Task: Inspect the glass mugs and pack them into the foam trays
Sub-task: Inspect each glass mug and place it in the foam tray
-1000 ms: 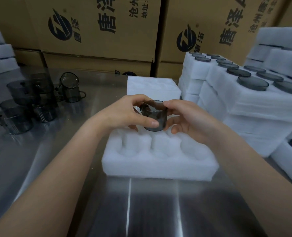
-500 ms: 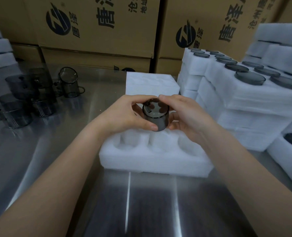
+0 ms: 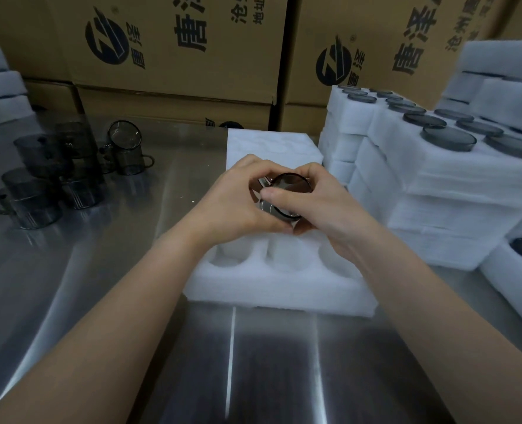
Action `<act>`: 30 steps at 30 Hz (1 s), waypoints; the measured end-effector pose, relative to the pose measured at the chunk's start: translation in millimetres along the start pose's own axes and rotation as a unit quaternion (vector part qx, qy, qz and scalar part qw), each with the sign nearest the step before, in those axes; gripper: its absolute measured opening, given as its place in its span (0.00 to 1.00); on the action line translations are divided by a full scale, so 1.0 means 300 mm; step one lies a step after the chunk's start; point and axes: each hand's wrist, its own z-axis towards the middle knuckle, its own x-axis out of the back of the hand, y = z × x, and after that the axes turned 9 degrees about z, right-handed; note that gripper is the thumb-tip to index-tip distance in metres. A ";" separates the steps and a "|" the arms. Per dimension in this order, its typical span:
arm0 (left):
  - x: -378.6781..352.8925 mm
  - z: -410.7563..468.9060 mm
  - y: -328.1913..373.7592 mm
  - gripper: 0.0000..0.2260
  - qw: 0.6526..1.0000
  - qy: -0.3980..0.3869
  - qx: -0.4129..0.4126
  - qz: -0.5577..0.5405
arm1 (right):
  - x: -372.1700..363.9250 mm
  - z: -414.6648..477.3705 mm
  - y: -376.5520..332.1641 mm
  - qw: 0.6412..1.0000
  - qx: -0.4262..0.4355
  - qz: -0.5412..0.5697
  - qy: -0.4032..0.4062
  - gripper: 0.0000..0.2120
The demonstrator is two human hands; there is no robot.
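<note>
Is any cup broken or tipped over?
Nothing looks broken. One glass mug at the back of the loose group on the metal table's left side seems tipped, its mouth facing the camera; its neighbours stand upright. The held mug, gripped by the left hand and right hand, is tilted too.

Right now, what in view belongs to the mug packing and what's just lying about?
In the job: glass mug, held by left hand and right hand; foam tray beneath; loose mugs at left.
Lying about: cardboard boxes, packed tray stacks.
</note>
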 end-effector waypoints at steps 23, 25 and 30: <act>-0.016 -0.010 0.001 0.31 0.986 0.054 -0.070 0.139 | 0.070 0.007 0.025 0.991 0.040 0.129 -0.014 0.16; -0.019 -0.012 0.004 0.31 0.980 0.068 -0.094 0.159 | 0.061 0.006 0.029 0.993 0.054 0.106 0.007 0.18; -0.019 -0.011 -0.007 0.28 0.977 0.095 -0.119 0.146 | 0.074 0.016 0.024 0.988 0.049 0.145 0.015 0.16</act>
